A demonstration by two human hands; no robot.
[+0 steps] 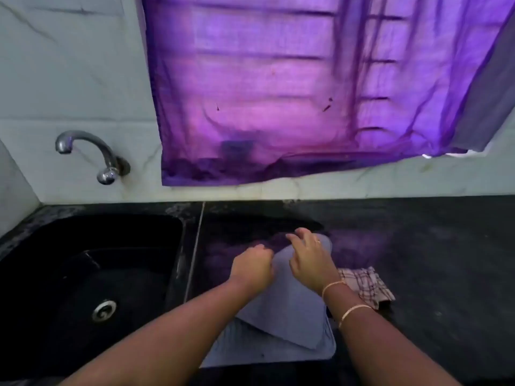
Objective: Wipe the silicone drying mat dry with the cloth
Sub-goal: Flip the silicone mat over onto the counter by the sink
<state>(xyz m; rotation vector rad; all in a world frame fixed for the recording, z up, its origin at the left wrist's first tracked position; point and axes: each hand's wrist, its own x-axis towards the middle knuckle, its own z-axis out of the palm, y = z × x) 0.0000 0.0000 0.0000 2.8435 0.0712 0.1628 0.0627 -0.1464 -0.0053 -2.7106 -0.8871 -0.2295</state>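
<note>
A grey-blue silicone drying mat (281, 310) lies on the black counter in front of me, with its far part folded back over the near part. My left hand (252, 270) is closed on the mat's far left edge. My right hand (310, 259) rests on the far right part of the mat, fingers curled over its edge. A checked cloth (367, 285) lies crumpled on the counter just right of my right wrist, touched by neither hand.
A black sink (92, 277) with a metal drain is set into the counter on the left, under a chrome tap (92, 151) on the tiled wall. A purple curtain (306, 87) hangs over the window behind. The black counter (434, 246) extends to the right.
</note>
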